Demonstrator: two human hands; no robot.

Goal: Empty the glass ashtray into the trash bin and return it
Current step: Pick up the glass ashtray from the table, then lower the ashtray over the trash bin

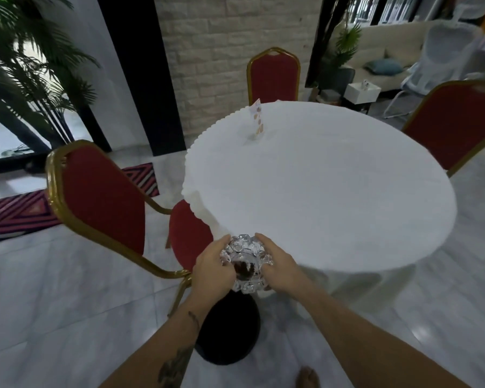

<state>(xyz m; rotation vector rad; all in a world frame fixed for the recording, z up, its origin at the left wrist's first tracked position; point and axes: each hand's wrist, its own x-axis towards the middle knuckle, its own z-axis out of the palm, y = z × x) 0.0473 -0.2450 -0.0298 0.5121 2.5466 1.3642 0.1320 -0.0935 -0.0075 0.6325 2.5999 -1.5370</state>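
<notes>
Both hands, left hand [212, 268] and right hand [280, 264], clasp the glass ashtray [245, 266] by its sides, dark ash inside, held directly above the black trash bin [230, 334], near the table's [333, 191] near edge.

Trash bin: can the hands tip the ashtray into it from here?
Probably yes. Both hands, left hand and right hand, hold the ashtray right over the black trash bin; nothing sits between them.

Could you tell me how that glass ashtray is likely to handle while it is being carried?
The glass ashtray looks thick and faceted, so probably rigid and heavy for its size. Left hand and right hand grip opposite sides, which suits smooth, possibly slippery glass. Dark debris lies inside, so tilting would likely spill it.
</notes>
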